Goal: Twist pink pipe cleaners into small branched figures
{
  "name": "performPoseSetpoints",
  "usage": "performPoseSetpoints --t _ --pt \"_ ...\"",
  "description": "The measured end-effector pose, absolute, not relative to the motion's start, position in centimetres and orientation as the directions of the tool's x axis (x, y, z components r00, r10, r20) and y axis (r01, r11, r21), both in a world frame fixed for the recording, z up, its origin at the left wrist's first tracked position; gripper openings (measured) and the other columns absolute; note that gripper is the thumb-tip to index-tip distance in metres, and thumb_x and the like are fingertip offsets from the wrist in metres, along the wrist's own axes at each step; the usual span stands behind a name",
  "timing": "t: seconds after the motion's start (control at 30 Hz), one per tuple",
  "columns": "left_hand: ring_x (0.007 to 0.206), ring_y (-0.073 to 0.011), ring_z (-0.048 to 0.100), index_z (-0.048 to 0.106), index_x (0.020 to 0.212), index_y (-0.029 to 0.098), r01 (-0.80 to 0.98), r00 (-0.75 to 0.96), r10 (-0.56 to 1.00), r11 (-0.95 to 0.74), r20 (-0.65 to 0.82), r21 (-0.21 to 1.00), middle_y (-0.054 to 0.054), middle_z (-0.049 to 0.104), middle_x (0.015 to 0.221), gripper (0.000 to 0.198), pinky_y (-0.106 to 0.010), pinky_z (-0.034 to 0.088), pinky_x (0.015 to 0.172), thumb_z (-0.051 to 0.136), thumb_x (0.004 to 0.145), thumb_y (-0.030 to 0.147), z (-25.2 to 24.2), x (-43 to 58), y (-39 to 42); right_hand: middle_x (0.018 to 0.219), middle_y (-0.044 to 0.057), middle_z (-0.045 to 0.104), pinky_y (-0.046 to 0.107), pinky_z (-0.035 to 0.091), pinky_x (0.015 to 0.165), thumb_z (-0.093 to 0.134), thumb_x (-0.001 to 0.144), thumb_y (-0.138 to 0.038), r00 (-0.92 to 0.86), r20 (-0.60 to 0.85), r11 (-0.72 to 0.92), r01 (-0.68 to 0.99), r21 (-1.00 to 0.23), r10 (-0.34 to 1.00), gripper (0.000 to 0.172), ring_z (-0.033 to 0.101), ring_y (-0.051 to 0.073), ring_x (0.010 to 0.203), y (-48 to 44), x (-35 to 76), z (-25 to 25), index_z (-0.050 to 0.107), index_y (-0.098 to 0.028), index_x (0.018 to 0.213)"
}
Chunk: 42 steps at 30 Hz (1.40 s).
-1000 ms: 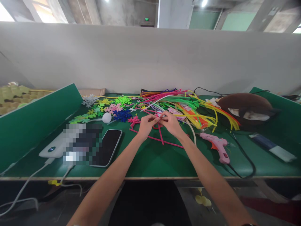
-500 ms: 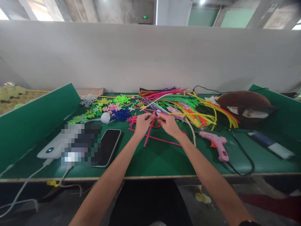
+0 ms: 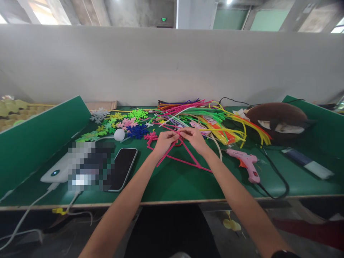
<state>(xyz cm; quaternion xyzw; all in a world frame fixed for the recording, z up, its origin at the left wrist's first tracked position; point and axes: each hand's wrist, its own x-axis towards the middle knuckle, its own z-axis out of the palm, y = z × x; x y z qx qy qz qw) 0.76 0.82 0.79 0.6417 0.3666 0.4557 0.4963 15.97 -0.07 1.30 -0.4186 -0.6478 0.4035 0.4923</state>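
Observation:
Fingertips of my left hand (image 3: pixel 165 142) and my right hand (image 3: pixel 196 140) meet in a pinch just above the table's middle. Both grip a pink pipe cleaner (image 3: pixel 189 153) near its bend. Its two lengths slant down and apart, one to the lower left and one to the lower right. Beneath it another pink pipe cleaner (image 3: pixel 178 159) lies across the green table. A red loop, partly hidden, shows under my fingers. Left of my left hand lies a pink snowflake shape (image 3: pixel 151 137) made of fuzzy stems.
Colourful fuzzy snowflakes (image 3: pixel 137 132) and a white ball (image 3: pixel 119 135) lie at left. Behind my hands are loose pipe cleaners (image 3: pixel 188 107). A pink glue gun (image 3: pixel 245 163) with a black cord lies at right. A phone (image 3: pixel 123 168) and a white power bank (image 3: pixel 60 168) occupy the left front.
The held pipe cleaner's ends have swung apart, so a second length now shows toward the lower right. My hands remain together at nearly the same spot.

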Motion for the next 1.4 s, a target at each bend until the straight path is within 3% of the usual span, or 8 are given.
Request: performPoseSetpoints --t 0.27,0.5,0.87,1.07,1.4 --pt "0.045 -0.0074 0.046 0.056 0.057 0.012 -0.206 0.437 0.897 0.030 0.064 0.978 0.002 0.051 0.049 0.032 -0.023 0.037 0.048 0.075 0.058 0.038 1.8 0.9 0.2 0.067 0.001 0.063 0.027 0.043 0.065 0.074 0.061 -0.036 -0.252 0.175 0.124 -0.207 -0.971 0.952 0.024 0.055 0.011 0.061 0.4 16.3 0.6 0.068 -0.017 0.074" --pt "0.043 -0.0065 0.046 0.054 0.056 0.012 -0.185 0.415 0.908 0.027 0.053 0.982 0.002 0.051 0.047 0.030 -0.022 0.035 0.048 0.072 0.062 0.035 1.6 1.0 0.3 0.067 0.000 0.062 0.026 0.040 0.062 0.073 0.063 -0.034 -0.226 0.176 0.146 -0.143 -0.979 0.958 0.020 0.053 0.010 0.061 0.4 16.4 0.5 0.068 -0.017 0.072" --pt "0.043 -0.0062 0.046 0.056 0.060 0.011 -0.148 0.408 0.912 0.021 0.041 0.989 0.003 0.051 0.048 0.024 -0.022 0.033 0.048 0.070 0.064 0.031 0.9 0.9 0.7 0.063 0.000 0.062 0.027 0.042 0.063 0.077 0.056 -0.033 -0.235 0.086 0.026 -0.249 -0.968 0.968 0.025 0.056 0.011 0.060 0.1 15.9 0.8 0.064 -0.014 0.068" --pt "0.043 -0.0057 0.045 0.057 0.060 0.012 -0.161 0.380 0.924 0.020 0.044 0.987 0.003 0.051 0.049 0.023 -0.023 0.032 0.048 0.069 0.064 0.031 0.3 1.0 0.9 0.058 0.000 0.059 0.027 0.039 0.057 0.073 0.060 -0.034 -0.179 0.093 0.056 -0.204 -0.977 0.979 0.023 0.052 0.011 0.056 0.3 15.6 0.3 0.063 -0.015 0.068" --pt "0.044 -0.0061 0.046 0.055 0.056 0.012 -0.165 0.392 0.917 -0.007 0.072 0.986 0.003 0.052 0.049 0.025 -0.023 0.034 0.050 0.069 0.064 0.031 0.7 1.0 0.7 0.066 0.001 0.061 0.028 0.041 0.068 0.069 0.066 -0.030 -0.174 0.088 0.062 -0.146 -0.987 0.981 0.018 0.054 0.012 0.068 0.3 15.9 0.4 0.062 -0.015 0.071"
